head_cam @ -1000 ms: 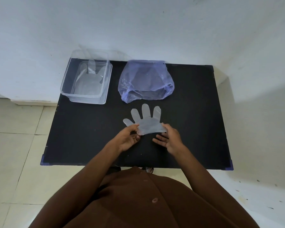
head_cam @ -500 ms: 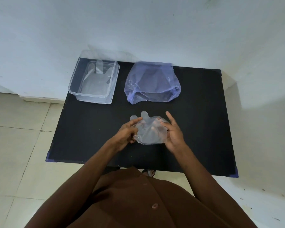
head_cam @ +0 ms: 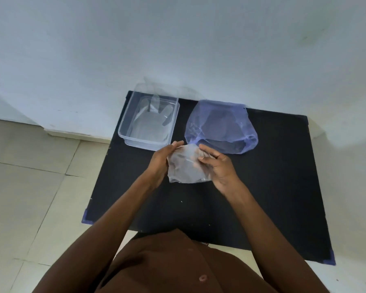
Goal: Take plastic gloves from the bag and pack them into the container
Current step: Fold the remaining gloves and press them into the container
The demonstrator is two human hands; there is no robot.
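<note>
at the far left of the black worktop (head_cam: 273, 187) a clear container (head_cam: 123, 132) is standing beside the white wall (head_cam: 178, 39), and some transparent gloves (head_cam: 154, 121) are lying flat inside it, with their fingers pointing to the wall and one finger reaching above the far rim. just in front of the near right corner of the container, the left hand (head_cam: 160, 161) is holding the left edge of a folded plastic glove (head_cam: 185, 168); its grip is closing on the film, the fingers curling around the edge and the fingertips pointing up toward the container. the glove is hanging between both hands, lifted above the worktop, crumpled, with its lower edge free. the right hand (head_cam: 219, 168) is gripping the right side of the same glove, thumb on the front of the film and the other fingers behind it. behind the right hand a bluish plastic bag (head_cam: 222, 125) is sitting on the worktop with its mouth opening toward the person; what is inside it i cannot tell. a brown sleeved shirt (head_cam: 178, 267) is filling the bottom of the view.
</note>
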